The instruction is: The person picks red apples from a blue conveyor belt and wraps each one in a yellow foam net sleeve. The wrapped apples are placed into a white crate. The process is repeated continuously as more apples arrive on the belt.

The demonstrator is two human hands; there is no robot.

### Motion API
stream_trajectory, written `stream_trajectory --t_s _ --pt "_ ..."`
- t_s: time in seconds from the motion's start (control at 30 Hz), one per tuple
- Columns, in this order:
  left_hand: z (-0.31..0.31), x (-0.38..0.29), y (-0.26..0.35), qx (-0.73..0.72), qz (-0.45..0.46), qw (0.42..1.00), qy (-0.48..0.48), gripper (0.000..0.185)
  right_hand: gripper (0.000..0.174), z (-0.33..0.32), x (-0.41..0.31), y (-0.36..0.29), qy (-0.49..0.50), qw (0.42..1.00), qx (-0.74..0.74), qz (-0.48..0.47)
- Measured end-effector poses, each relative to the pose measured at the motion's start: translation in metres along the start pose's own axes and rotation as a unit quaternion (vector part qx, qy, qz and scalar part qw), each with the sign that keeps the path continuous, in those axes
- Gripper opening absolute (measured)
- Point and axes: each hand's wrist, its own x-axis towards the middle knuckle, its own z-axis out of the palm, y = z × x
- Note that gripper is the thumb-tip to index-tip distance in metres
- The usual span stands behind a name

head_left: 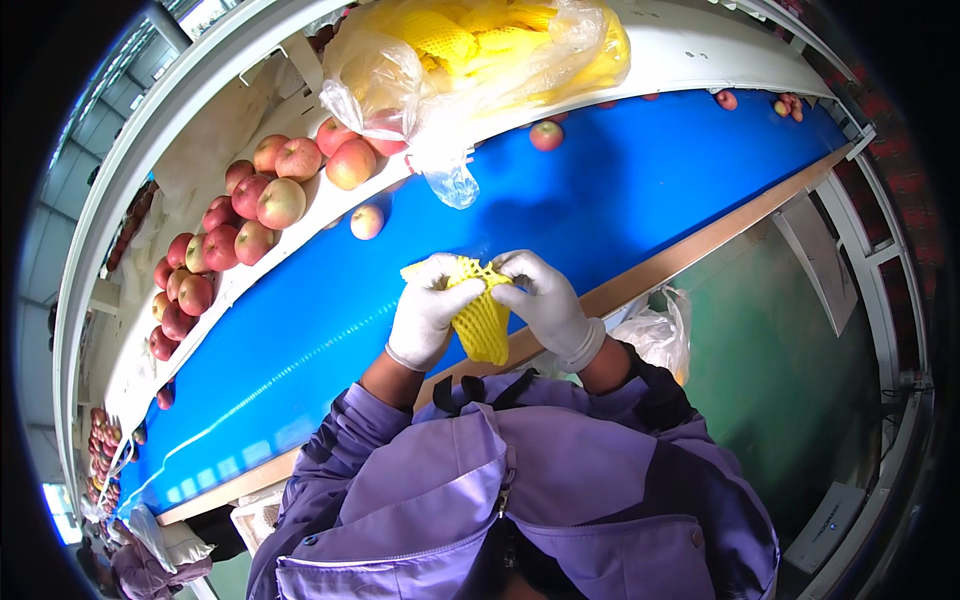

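Note:
Both of my hands wear white knit gloves. Between them, over the near edge of the blue conveyor belt (300, 345), is a yellow foam net sleeve (484, 330). My left hand (427, 315) pinches its upper left side, and some yellow netting shows beyond those fingers. My right hand (547, 304) grips the upper right rim with thumb and fingertips. The sleeve's lower end hangs down and narrows; whether anything is inside cannot be told. One apple (367, 222) lies on the belt beyond my left hand, another (547, 136) farther off near the belt's far edge.
Many red apples (247, 196) are piled on the white ledge beyond the belt. A clear plastic bag of yellow foam nets (480, 45) rests at the top. A wooden rail (712, 217) edges the belt. A plastic bag (656, 334) hangs at right; a person (150, 566) is at lower left.

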Motion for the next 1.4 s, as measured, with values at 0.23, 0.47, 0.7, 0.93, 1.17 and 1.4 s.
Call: stream_trajectory --t_s 0.23,0.47,0.7,0.93,1.17,1.4 --pt "-0.019 -0.016 0.002 0.068 -0.056 0.994 -0.064 0.035 0.041 0.005 -0.017 -0.004 -0.198 0.842 0.455 0.213" --pt "-0.021 0.000 -0.005 0.333 0.070 0.923 -0.180 0.009 0.056 0.014 -0.026 0.001 -0.202 0.800 0.481 0.296" --pt "-0.077 0.039 -0.043 0.699 0.182 0.687 0.079 0.065 0.040 -0.025 -0.063 -0.047 -0.264 0.907 0.178 0.276" --pt "-0.160 0.084 -0.093 0.647 0.114 0.735 0.166 0.039 0.044 -0.052 -0.092 -0.065 -0.137 0.945 0.123 0.269" --pt "-0.171 0.286 -0.044 0.661 0.091 0.703 0.244 0.030 0.039 -0.086 -0.120 -0.075 -0.058 0.976 0.067 0.200" --pt "-0.169 0.349 -0.056 0.689 -0.065 0.680 0.241 0.032 0.044 -0.111 -0.157 -0.066 0.008 0.911 0.223 0.348"
